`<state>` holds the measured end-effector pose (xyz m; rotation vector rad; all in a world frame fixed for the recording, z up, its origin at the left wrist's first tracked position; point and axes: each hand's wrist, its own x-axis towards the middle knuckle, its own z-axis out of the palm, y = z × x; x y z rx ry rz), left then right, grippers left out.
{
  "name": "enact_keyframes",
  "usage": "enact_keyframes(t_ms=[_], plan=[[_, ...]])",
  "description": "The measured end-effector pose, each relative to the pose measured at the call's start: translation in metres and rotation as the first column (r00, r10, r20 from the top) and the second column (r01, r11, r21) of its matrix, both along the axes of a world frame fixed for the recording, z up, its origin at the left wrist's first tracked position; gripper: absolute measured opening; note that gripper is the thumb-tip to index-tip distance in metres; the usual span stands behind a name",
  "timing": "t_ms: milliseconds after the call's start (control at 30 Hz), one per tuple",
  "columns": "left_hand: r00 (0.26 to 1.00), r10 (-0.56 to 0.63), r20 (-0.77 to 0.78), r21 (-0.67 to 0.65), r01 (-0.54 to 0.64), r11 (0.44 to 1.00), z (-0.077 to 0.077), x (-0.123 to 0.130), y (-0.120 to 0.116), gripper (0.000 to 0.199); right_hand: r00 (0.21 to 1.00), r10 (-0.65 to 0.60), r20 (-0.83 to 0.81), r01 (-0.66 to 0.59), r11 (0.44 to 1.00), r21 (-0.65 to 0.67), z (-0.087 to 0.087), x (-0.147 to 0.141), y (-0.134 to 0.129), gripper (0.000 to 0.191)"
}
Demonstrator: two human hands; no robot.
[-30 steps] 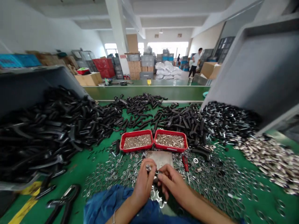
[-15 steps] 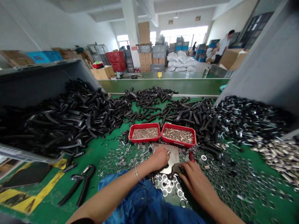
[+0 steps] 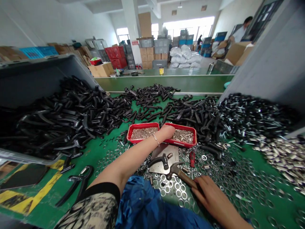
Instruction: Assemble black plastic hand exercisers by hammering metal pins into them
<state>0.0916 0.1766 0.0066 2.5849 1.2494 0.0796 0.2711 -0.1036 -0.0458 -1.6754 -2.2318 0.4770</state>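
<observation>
My left hand (image 3: 168, 131) is down in the right-hand red tray (image 3: 195, 140), at the left end of its small metal pins (image 3: 183, 136); its fingertips are hidden behind the hand. In my right hand (image 3: 206, 190) is the handle end of a claw hammer (image 3: 184, 177), whose head lies low at the metal plate's front edge. A black curved lever part (image 3: 158, 161) rests on the metal plate (image 3: 175, 152), with a small metal cylinder (image 3: 170, 155) beside it. Loose rings (image 3: 179, 187) surround the hammer.
The left red tray (image 3: 128, 135) holds small metal bits. A red-handled screwdriver (image 3: 192, 159) lies right of the plate. Black levers (image 3: 78, 117) heap up left and behind; metal cylinders (image 3: 283, 156) pile at right. An assembled pair of levers (image 3: 82, 178) lies left. A co-worker (image 3: 239, 33) stands far back.
My left hand has moved forward from the plate into the right tray, leaving the lever part on the plate. My right hand has drawn back toward me along the hammer handle.
</observation>
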Motion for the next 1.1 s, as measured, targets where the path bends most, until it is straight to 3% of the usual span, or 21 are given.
enact_keyframes(t_ms=[200,367,433,500,567,667,700,767,833,967,1100], plan=[[0.994,-0.009,-0.107,0.050,0.014,0.999,-0.001,-0.008,-0.010,0.013,0.996,-0.025,-0.087,0.011,0.987,-0.161,0.015,-0.009,0.006,0.011],[1.000,-0.001,-0.006,0.116,0.001,0.993,-0.005,-0.014,-0.015,0.021,0.984,-0.094,-0.152,0.071,0.987,-0.146,0.024,-0.011,0.008,0.008],[0.998,0.011,0.066,0.137,-0.020,0.990,-0.006,-0.017,-0.018,0.024,0.963,-0.163,-0.215,0.120,0.973,-0.199,0.022,-0.009,0.007,0.012],[0.989,0.030,0.142,0.154,-0.052,0.987,-0.005,-0.024,-0.024,0.025,0.909,-0.264,-0.323,0.141,0.923,-0.358,0.019,-0.007,0.007,0.018],[0.944,0.060,0.325,0.117,-0.103,0.988,-0.003,-0.036,-0.037,0.023,0.808,-0.398,-0.434,0.117,0.831,-0.544,0.018,-0.007,0.006,0.026],[0.759,0.188,0.624,-0.161,-0.111,0.981,-0.006,-0.063,-0.068,0.018,0.660,-0.530,-0.532,-0.013,0.701,-0.713,0.022,-0.011,0.009,0.036],[0.708,0.249,0.661,-0.272,-0.083,0.959,-0.009,-0.072,-0.079,0.017,0.638,-0.549,-0.540,-0.060,0.663,-0.746,0.024,-0.013,0.011,0.037],[0.686,0.332,0.647,-0.400,-0.064,0.914,-0.016,-0.088,-0.102,0.014,0.641,-0.562,-0.523,-0.114,0.604,-0.789,0.030,-0.016,0.017,0.035],[0.691,0.372,0.620,-0.407,-0.122,0.905,-0.025,-0.099,-0.119,0.009,0.669,-0.542,-0.509,-0.088,0.622,-0.778,0.036,-0.018,0.024,0.035],[0.691,0.411,0.595,-0.365,-0.223,0.904,-0.038,-0.103,-0.130,0.007,0.663,-0.460,-0.590,-0.025,0.775,-0.632,0.050,-0.023,0.038,0.035],[0.687,0.421,0.592,-0.333,-0.267,0.904,-0.045,-0.100,-0.131,0.007,0.688,-0.422,-0.590,-0.005,0.810,-0.586,0.056,-0.026,0.043,0.043]])
